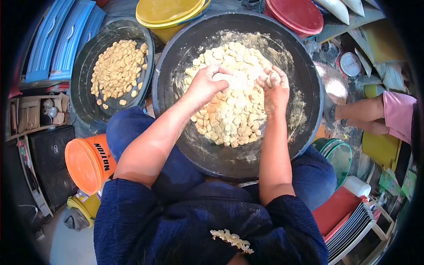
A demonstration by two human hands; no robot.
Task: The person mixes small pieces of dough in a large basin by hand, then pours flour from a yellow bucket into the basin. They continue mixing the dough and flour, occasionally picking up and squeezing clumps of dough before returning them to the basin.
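Observation:
A large black basin [212,161] sits in front of me between my knees, with a heap of pale, flattened dough-like pieces [234,110] in it and whitish powder on its walls. Over the heap's left part, my left hand [211,81] has its fingers curled; a bright whitish patch beside the fingertips is too glaring to make out. My right hand [274,84] is over the right side of the heap, palm partly up, with fingers curled round small pale pieces.
Left of the basin, a smaller dark tub [79,95] holds browner pieces [117,68]. Around stand a yellow bucket [170,13], a red bucket [296,15], an orange bucket [84,163] and a green one [340,161]. At the right, another person's legs [362,112] show near a dial scale [350,64].

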